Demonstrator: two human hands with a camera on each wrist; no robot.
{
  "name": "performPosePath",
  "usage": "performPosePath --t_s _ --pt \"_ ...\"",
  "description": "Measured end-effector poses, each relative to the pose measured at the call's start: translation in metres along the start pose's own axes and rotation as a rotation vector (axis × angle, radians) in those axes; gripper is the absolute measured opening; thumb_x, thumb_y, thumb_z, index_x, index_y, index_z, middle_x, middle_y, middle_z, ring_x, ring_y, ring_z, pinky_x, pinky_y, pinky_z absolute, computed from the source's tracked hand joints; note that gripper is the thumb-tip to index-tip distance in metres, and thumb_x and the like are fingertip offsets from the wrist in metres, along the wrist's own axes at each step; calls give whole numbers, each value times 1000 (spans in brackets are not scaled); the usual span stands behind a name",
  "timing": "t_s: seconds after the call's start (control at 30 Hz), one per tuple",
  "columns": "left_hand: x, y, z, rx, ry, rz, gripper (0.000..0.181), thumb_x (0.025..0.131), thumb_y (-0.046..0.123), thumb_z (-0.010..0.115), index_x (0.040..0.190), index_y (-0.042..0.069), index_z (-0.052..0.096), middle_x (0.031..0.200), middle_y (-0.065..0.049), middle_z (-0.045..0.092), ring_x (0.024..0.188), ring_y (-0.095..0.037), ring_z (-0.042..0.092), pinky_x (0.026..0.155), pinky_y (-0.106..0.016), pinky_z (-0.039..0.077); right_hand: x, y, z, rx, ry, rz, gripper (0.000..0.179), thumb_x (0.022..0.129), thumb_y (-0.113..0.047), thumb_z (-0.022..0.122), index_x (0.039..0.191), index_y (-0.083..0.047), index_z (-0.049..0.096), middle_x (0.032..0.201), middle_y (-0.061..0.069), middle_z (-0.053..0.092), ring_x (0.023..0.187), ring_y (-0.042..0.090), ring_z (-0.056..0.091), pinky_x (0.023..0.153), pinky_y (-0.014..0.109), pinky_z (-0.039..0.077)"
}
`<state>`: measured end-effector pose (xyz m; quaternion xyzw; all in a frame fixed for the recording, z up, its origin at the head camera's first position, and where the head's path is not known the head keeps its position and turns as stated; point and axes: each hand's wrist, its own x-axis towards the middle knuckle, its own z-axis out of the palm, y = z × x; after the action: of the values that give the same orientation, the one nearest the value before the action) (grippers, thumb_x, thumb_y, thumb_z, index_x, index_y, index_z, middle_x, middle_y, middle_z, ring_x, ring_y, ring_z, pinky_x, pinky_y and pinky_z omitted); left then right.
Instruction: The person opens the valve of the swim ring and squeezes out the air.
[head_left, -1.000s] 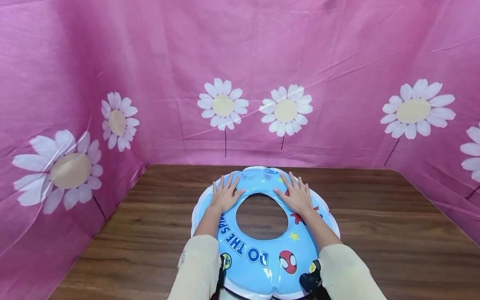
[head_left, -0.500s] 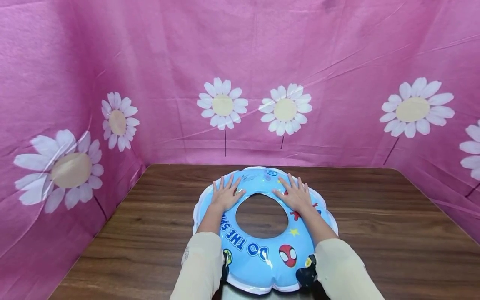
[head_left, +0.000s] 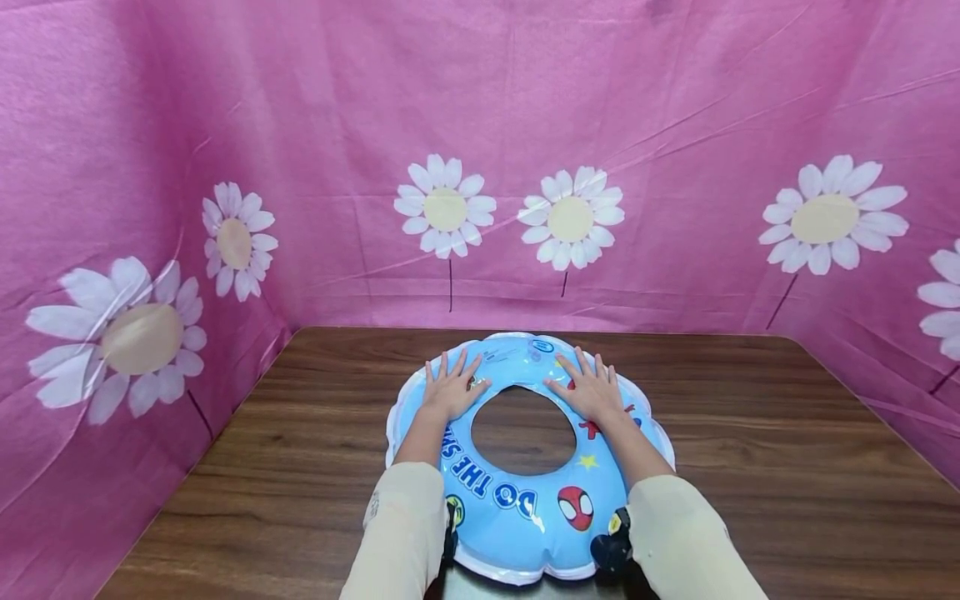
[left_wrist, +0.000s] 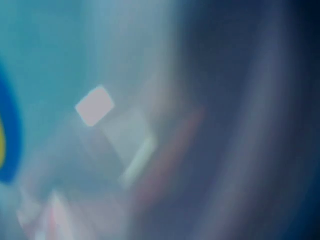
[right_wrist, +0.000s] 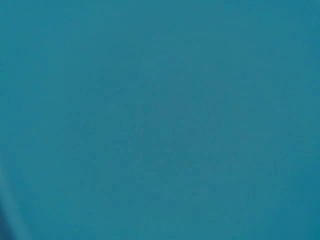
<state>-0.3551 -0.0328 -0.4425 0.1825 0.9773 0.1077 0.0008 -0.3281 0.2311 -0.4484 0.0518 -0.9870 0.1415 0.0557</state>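
A blue inflatable swim ring with a white scalloped edge lies on the wooden table, its round hole showing the tabletop. Printed on it are letters, yellow stars and a red masked face. My left hand rests flat on the ring's far left part, fingers spread. On the far right part lies my right hand, palm down with fingers straight. Both forearms cross over the ring's sides. Blurred blue vinyl of the ring fills the right wrist view. The left wrist view is a close blur of the ring.
The wooden table stretches out on both sides of the ring. A pink cloth printed with large white daisies hangs behind the table and along its sides. Black straps with wrist cameras sit by the cream sleeves.
The ring's near edge has shifted slightly up in the head view, away from the body, and the sleeves have moved a little with it. Both hands stay on the same parts of the ring.
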Motion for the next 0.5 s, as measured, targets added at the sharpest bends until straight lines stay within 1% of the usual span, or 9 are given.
performPosePath --t_s 0.3,0.5 --pt "0 1 -1 14 -9 -10 65 91 64 18 148 32 15 153 2 6 136 -33 -2 104 -54 -6 0 -3 -3 -27 -27 19 72 89 -62 36 147 -21 25 151 17 10 133 44 3 104 58 -2" --pt "-2 2 -3 3 -11 -6 64 92 63 20 148 31 16 153 1 7 136 -34 -2 104 -54 -6 -2 -4 -4 -27 -11 11 72 89 -61 37 146 -19 26 150 18 12 133 46 4 103 59 -1"
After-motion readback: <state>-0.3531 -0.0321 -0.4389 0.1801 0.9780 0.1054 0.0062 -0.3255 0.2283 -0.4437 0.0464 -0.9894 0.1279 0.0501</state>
